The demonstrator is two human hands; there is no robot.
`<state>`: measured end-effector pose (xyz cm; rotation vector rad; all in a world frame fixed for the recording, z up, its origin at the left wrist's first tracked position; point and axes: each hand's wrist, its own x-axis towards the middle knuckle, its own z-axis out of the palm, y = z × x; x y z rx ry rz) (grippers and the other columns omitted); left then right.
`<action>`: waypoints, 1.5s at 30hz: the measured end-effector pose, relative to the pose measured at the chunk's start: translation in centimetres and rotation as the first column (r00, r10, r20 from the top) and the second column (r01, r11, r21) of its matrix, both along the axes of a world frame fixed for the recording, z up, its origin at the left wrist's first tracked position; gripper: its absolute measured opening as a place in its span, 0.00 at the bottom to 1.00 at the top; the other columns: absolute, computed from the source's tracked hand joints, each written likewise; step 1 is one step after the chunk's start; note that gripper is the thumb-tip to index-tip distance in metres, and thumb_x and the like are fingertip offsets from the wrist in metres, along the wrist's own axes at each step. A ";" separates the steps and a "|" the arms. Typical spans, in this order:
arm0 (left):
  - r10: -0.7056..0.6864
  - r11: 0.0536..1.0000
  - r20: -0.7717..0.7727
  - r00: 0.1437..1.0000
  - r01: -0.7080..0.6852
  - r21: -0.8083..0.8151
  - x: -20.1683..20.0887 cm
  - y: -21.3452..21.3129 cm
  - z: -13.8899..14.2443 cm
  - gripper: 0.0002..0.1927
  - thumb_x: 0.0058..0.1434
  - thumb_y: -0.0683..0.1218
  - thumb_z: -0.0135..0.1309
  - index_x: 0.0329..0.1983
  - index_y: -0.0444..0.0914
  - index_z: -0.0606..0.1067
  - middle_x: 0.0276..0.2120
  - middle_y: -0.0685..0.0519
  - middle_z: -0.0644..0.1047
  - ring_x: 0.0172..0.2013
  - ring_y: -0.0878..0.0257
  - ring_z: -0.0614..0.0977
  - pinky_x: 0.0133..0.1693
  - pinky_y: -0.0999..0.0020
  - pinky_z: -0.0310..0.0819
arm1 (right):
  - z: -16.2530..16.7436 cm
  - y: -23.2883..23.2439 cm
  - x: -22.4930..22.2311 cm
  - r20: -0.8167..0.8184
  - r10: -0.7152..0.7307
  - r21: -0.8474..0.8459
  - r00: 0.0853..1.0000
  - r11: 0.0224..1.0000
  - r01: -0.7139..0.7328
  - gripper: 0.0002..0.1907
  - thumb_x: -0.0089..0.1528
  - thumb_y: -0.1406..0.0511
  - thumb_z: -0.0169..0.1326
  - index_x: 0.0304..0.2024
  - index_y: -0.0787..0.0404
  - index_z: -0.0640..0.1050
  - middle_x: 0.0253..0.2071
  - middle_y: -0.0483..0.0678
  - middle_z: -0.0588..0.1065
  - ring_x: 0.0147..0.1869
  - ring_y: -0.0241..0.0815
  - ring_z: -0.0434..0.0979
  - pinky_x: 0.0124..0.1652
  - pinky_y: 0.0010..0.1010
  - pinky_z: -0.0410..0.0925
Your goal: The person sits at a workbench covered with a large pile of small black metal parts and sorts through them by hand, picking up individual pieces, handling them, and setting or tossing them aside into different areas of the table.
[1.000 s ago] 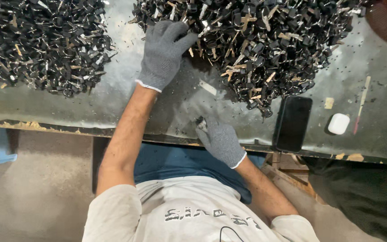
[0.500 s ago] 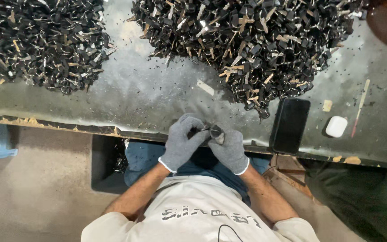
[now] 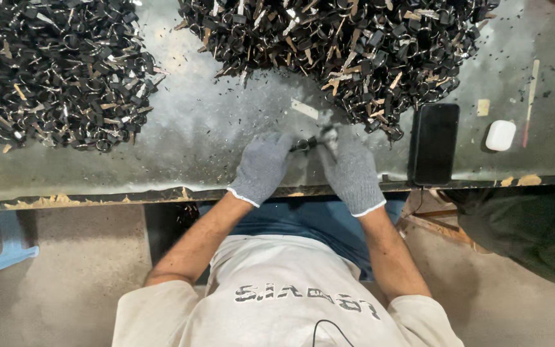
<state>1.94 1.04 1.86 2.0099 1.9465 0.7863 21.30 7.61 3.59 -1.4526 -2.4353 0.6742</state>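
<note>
Small black ring-shaped part, partly hidden, pinched between fingers of gloved left hand and right hand, near worktop front edge.

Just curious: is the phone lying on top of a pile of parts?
No, the phone lies flat on the bare table, beside the right pile.

The person is wearing grey knitted gloves with white cuffs on the left hand and the right hand, a pale short-sleeved shirt with dark lettering across the chest, and blue trousers. A thin dark cord is hanging at the chest.
</note>
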 end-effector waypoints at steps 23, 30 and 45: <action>-0.029 0.999 0.125 0.992 0.034 -0.035 -0.1 -1.7 -3.3 0.08 0.59 0.45 0.56 0.41 0.40 0.75 0.35 0.47 0.78 0.38 0.48 0.81 0.40 0.51 0.74 | -1.2 -1.3 -0.9 0.089 0.285 -0.173 0.954 0.948 -0.267 0.20 0.67 0.61 0.52 0.55 0.69 0.70 0.31 0.61 0.77 0.34 0.62 0.80 0.34 0.51 0.72; -0.082 0.996 0.035 0.996 0.081 0.037 0.3 -2.0 -4.0 0.13 0.60 0.43 0.55 0.48 0.37 0.74 0.39 0.44 0.77 0.42 0.46 0.80 0.46 0.51 0.73 | -0.8 -3.2 -2.8 0.327 0.207 -0.071 0.922 0.978 -0.195 0.18 0.67 0.64 0.50 0.54 0.70 0.70 0.29 0.60 0.77 0.31 0.61 0.81 0.30 0.50 0.73; -0.001 0.999 0.176 0.984 -0.008 0.050 0.2 -2.8 -2.7 0.18 0.60 0.39 0.54 0.55 0.38 0.75 0.39 0.48 0.78 0.42 0.49 0.80 0.47 0.52 0.74 | -1.4 -1.6 -2.3 0.136 0.295 -0.300 0.946 0.922 -0.244 0.16 0.69 0.59 0.51 0.49 0.67 0.69 0.29 0.62 0.77 0.34 0.65 0.80 0.33 0.54 0.72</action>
